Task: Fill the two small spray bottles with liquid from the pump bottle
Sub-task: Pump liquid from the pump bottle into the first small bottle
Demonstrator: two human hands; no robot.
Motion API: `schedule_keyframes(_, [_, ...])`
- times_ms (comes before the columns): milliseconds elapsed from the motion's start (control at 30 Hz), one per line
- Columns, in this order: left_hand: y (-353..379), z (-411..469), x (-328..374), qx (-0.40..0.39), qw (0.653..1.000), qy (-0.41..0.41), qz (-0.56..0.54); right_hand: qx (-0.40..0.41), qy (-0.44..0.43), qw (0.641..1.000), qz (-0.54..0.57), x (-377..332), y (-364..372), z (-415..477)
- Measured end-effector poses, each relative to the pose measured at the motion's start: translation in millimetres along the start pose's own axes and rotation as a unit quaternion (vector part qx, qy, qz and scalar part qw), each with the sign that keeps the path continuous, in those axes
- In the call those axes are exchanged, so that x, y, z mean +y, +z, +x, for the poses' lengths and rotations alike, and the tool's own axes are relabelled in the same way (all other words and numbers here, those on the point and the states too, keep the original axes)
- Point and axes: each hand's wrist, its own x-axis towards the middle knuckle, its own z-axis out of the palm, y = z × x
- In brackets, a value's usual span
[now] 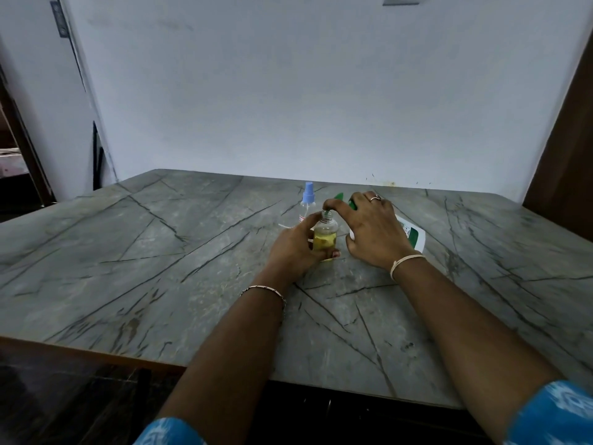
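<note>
As both arms reach out, the big grey table (160,252) with dark lines lies under them, and a pale wall (288,91) stands far past the hands. Next in size is the white pump bottle (414,234). It is tipped over behind the right hand (373,231). Its bottom sticks out to the right of that hand, and its green pump top (353,204) peeks out between the fingers. The right hand is wrapped on this bottle, with its fingers curled over the top and its thumb on the near side of the white part. One fingertip reaches down to the open mouth of the small bottle (325,236). The left hand (296,248) grips that small bottle from its left side, with the thumb up near the neck and the fingers round the front at the bottom. This small bottle stands on the table right between the two hands, and yellow liquid fills its lower part. The other spray bottle (307,203) stands just behind the left hand's thumb. It is clear and has a light blue spray top on. A thin bracelet (266,289) goes round the left wrist, a pale band (406,261) goes round the right wrist, and a ring (374,197) sits on a right-hand finger.
</note>
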Motion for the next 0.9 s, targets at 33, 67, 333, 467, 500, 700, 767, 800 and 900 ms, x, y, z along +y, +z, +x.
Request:
schedule_keyframes(33, [-0.2, -0.1, 0.1, 0.001, 1.000, 0.003, 0.003, 0.001, 0.000, 1.000, 0.001, -0.4, 0.3, 0.6])
schedule_keyframes(67, [0.0, 0.0, -0.1, 0.001, 1.000, 0.004, 0.005, 0.002, 0.000, 1.000, 0.002, -0.4, 0.5, 0.7])
schedule_keyframes(333, [1.0, 0.6, -0.8, -0.001, 1.000, 0.005, -0.005, -0.024, -0.010, 1.000, 0.005, 6.4, -3.1, -5.1])
schedule_keyframes(467, [1.9, 1.0, -1.3, 0.004, 1.000, 0.000, -0.002, -0.023, -0.006, 1.000, 0.002, 4.2, -3.6, -4.8])
schedule_keyframes(500, [1.8, 1.3, -1.5, 0.001, 1.000, -0.003, -0.003, -0.021, -0.003, 1.000, 0.005, 3.1, -3.1, -3.8])
schedule_keyframes(700, [1.1, 0.5, 0.0, 0.001, 1.000, -0.004, 0.000, -0.010, 0.007, 1.000, 0.017, -2.0, -1.4, 1.5])
schedule_keyframes(767, [0.6, 0.2, 0.7, 0.001, 1.000, -0.002, 0.004, -0.005, 0.005, 1.000, 0.013, -0.8, -0.9, 0.5])
schedule_keyframes(800, [0.2, 0.2, 1.0, 0.001, 1.000, -0.002, 0.004, -0.005, 0.002, 1.000, 0.009, 0.3, -0.6, -0.3])
schedule_keyframes(900, [-0.9, -0.1, 2.0, 0.000, 1.000, -0.004, 0.006, -0.006, -0.009, 1.000, 0.001, 3.5, 0.2, -3.4])
